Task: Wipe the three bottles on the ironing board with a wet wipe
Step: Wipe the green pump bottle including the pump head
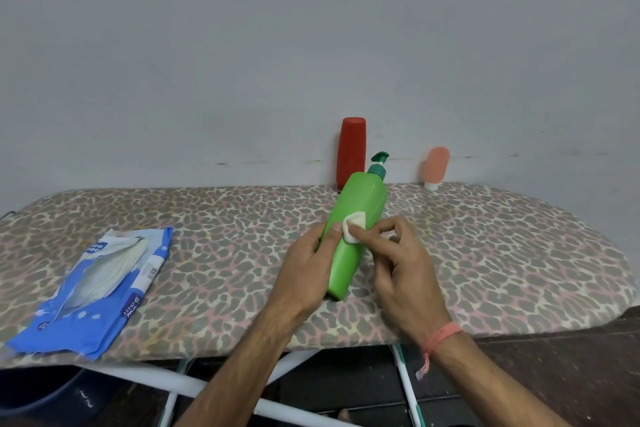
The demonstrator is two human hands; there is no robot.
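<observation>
A green pump bottle (360, 204) is tilted over the middle of the leopard-print ironing board (225, 253), pump end pointing away from me. My left hand (308, 270) grips its lower body from the left, thumb on the front. My right hand (398, 260) pinches a small folded white wet wipe (355, 224) and presses it against the bottle's side. A red bottle (351, 152) stands cap-down at the board's far edge by the wall. A small peach bottle (435, 166) stands on its white cap further right.
An opened blue and white wet wipe pack (97, 284) lies on the board's left near edge. A grey wall (311, 45) runs right behind the board. White board legs (166, 381) and dark floor show below.
</observation>
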